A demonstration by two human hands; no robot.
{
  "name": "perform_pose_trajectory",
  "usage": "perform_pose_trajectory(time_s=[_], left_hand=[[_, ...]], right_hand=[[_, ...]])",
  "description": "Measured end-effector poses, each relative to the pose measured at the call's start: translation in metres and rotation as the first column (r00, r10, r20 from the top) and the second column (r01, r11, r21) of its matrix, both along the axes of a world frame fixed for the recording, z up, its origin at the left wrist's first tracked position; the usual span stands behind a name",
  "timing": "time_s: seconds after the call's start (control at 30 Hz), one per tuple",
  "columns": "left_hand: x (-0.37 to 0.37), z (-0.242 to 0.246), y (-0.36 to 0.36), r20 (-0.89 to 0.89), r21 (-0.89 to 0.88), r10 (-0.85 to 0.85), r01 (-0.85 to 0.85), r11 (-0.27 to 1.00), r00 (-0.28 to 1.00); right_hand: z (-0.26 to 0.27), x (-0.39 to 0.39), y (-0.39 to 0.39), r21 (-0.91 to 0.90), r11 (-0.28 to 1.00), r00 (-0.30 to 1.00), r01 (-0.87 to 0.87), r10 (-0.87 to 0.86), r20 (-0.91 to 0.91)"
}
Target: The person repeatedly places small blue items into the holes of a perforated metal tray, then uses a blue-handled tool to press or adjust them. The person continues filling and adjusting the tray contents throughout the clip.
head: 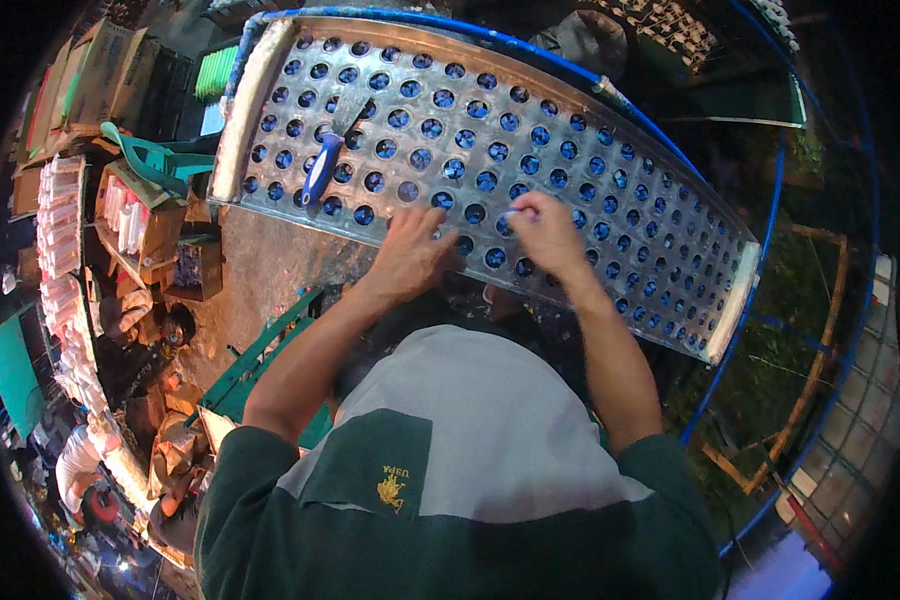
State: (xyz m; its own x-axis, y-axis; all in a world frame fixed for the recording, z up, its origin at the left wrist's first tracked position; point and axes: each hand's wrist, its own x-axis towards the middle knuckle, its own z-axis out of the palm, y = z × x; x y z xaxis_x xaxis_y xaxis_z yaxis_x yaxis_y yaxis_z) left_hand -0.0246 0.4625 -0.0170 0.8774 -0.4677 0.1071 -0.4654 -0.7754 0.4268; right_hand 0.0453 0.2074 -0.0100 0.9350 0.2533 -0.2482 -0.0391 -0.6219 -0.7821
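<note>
A long metal plate [450, 90] with rows of round holes lies tilted across the view before me. Blue pieces show inside many holes, too small to identify. My left hand [414, 251] is over the near edge, fingers bent down and thumb apart, with nothing visible in it. Farther right, my right hand [551, 231] hovers at the near rows, thumb and fingers pinched on a small pale piece [511, 213], blurred and partly hidden. A scraper with a blue and white handle [321, 171] lies on the plate's left part, its blade pointing away from me.
Pale bars [251, 112] edge the plate's ends, and a blue pipe frame [487, 31] runs behind it. Left stand a turquoise plastic chair [154, 161], cardboard boxes [97, 82] and a rack of pale parts [64, 225]. Another person [79, 465] is bent over at lower left.
</note>
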Motion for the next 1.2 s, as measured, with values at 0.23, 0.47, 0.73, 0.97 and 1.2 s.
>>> perform_pose_trajectory(time_s=[0.23,0.47,0.73,0.97,1.2], left_hand=[[0.019,0.013,-0.042,-0.171,0.135,0.006,0.017,0.991,0.985],[0.019,0.012,-0.051,-0.142,0.249,0.109,-0.071,0.966,0.984],[0.002,-0.007,-0.044,0.111,0.037,0.183,-0.188,0.981,0.977],[0.0,-0.017,-0.044,0.041,-0.021,0.249,-0.249,0.968,0.968],[-0.005,-0.02,-0.04,0.027,0.013,0.203,-0.203,0.979,0.979]], right_hand=[[0.022,-0.004,-0.167,0.662,0.443,0.782,0.605,-0.17,-0.6],[0.032,-0.021,-0.146,0.158,0.958,0.939,0.24,-0.188,-0.287],[-0.024,0.0,-0.007,0.048,0.956,0.937,-0.29,0.273,0.22],[-0.05,-0.003,0.021,-0.047,0.96,0.917,-0.277,0.279,0.287],[-0.041,-0.009,0.014,-0.039,0.95,0.893,-0.311,0.306,0.331]])
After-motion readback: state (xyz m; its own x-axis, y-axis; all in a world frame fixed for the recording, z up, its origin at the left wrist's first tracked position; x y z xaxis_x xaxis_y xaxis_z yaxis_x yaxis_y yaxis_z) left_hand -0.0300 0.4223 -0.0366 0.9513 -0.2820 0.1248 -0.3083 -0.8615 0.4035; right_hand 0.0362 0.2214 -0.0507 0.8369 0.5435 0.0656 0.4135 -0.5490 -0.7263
